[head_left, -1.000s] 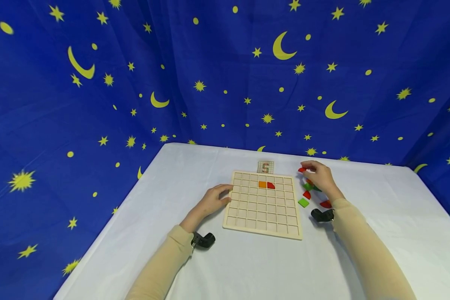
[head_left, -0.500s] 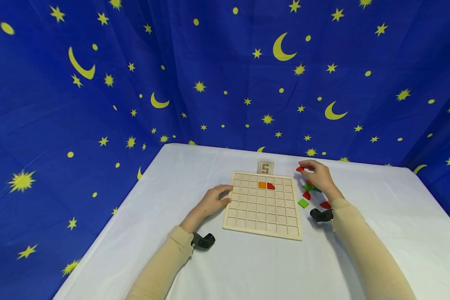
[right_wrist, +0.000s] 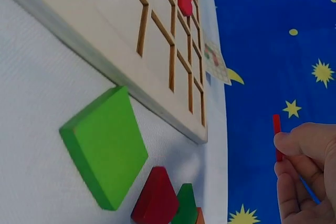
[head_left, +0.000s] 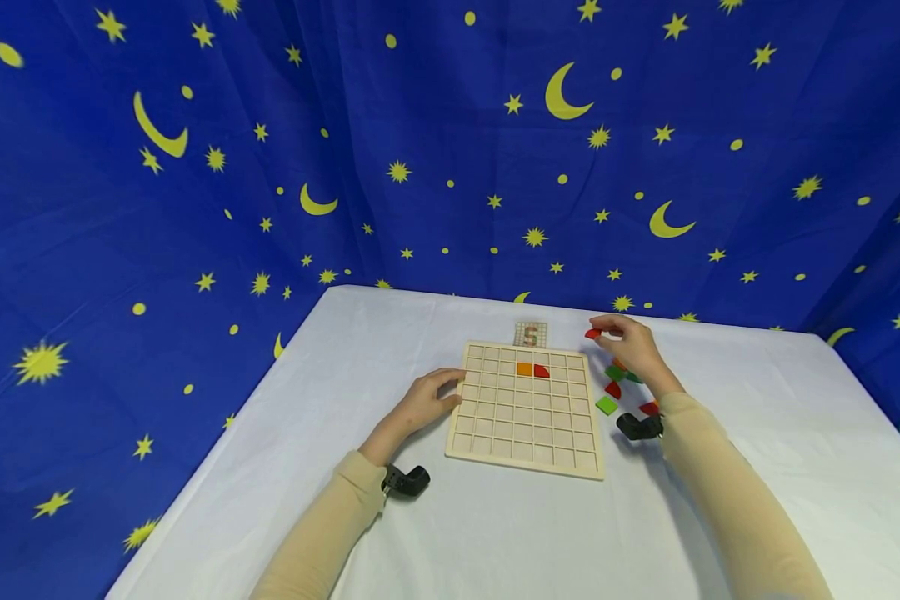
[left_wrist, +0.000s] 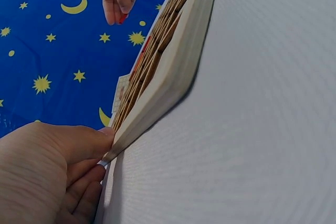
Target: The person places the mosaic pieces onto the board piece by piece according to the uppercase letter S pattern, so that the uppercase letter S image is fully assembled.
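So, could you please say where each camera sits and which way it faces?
Head: worn on the head, facing forward and down to the grid board; shows left hand, right hand and both sleeves.
Left wrist: on that wrist, facing along the board's edge to the curtain; shows both hands.
Right wrist: on that wrist, facing past the green square to board and curtain; shows the right hand alone.
Both wrist views share the board.

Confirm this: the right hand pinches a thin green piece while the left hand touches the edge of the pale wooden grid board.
Not green: the right wrist view shows the right hand pinching a thin red piece. The left hand does touch the edge of the pale wooden grid board.
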`<state>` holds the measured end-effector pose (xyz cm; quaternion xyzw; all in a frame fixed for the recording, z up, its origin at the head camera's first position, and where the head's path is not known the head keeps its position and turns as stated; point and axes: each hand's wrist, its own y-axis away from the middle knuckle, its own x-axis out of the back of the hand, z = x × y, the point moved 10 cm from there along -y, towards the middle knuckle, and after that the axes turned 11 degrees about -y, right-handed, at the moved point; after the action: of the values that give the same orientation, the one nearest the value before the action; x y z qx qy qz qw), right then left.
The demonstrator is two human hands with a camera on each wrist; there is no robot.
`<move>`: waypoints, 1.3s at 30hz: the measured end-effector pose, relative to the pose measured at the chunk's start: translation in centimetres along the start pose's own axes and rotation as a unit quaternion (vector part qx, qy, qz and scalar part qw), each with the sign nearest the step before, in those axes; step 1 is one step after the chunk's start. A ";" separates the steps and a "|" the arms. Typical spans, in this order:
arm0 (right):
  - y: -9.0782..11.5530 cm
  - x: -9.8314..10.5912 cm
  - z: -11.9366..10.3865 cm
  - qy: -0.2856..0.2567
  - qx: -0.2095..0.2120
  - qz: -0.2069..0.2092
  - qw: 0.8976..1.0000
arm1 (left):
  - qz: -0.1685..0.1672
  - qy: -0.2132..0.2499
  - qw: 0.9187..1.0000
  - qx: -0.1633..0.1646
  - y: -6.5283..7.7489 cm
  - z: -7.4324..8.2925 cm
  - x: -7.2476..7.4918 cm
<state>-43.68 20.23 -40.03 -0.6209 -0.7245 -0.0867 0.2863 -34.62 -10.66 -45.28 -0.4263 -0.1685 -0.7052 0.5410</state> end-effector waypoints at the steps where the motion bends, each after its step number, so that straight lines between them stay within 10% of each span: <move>1: 0.0 -0.1 -0.1 -0.003 0.000 -0.002 1.000 | 0.002 -0.001 1.000 -0.001 0.0 0.0 0.0; 39: -0.6 -6.5 -4.5 -0.039 0.058 -0.059 0.996 | -0.005 0.003 1.000 -0.013 0.1 0.3 0.2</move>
<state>-42.48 12.45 -39.57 -0.5624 -0.7744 -0.0367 0.2876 -34.46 -10.60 -44.95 -0.4301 -0.1600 -0.7114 0.5322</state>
